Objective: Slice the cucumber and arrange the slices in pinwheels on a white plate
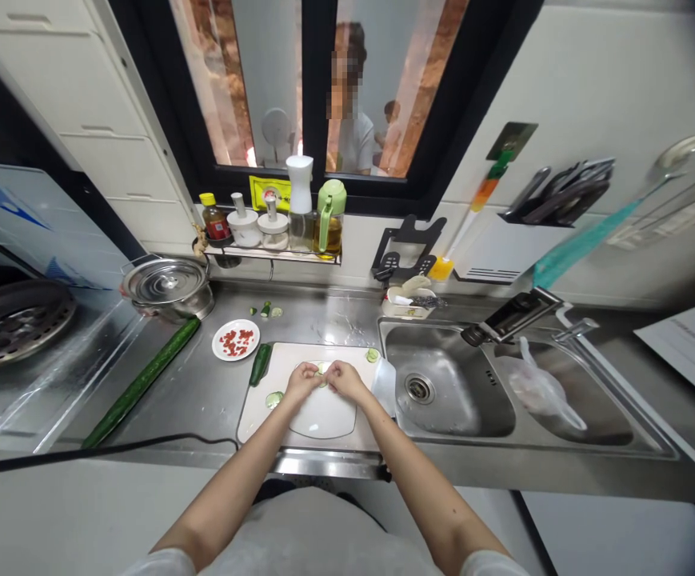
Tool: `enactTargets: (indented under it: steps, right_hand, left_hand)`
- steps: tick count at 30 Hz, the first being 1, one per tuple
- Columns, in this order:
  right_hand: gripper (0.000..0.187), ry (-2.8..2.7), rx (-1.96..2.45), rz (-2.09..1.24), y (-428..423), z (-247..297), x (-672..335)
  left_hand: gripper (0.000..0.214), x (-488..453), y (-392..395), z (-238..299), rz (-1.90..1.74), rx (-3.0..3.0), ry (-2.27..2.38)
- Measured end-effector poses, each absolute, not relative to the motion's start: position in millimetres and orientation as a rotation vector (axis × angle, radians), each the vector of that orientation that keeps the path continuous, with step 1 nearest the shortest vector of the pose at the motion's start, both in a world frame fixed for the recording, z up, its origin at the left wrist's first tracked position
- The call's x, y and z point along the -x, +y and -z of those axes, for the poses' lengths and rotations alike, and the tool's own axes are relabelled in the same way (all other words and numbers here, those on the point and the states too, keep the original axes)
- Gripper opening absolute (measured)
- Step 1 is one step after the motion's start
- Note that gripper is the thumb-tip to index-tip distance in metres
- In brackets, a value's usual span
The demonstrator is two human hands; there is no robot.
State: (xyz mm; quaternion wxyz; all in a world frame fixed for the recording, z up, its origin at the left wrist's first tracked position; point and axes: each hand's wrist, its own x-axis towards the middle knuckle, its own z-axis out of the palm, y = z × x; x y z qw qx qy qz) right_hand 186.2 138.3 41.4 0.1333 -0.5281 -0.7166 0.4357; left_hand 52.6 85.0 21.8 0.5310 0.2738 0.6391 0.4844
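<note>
Steel counter, cutting board (263,408): both hands' fingers (313,373) pinched together on a cucumber slice (323,369).

Steel counter (203,392) w/ board (263,412), cucumber (143,380), saucer (235,340), pot (167,286).

Cucumber slice (323,369) pinched between left hand (302,380) and right hand (345,379): mostly covered by the fingertips, shape and thickness not readable. Grip on it unclear at this scale. White plate (323,416) far edge hidden under both hands. Red pieces on small dish (236,339) too small to identify. Long cucumber (143,380) lower end runs behind the black cable (101,448). Knife rack (563,192) contents blurred.
</note>
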Motion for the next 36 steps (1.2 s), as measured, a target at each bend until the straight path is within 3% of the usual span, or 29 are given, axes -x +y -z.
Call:
enactTargets:
  steps: [10, 36]
  right_hand:
    - [0.013, -2.279, 1.591, -1.053, 154, -29, -177]
    - [0.025, -2.581, 1.918, -0.701, 152, -46, -167]
  left_hand:
    - [0.02, -40, 97, -15, -0.777, -1.066, 2.013]
    - [0.017, -44, 102, -31, -0.375, -1.399, 2.178]
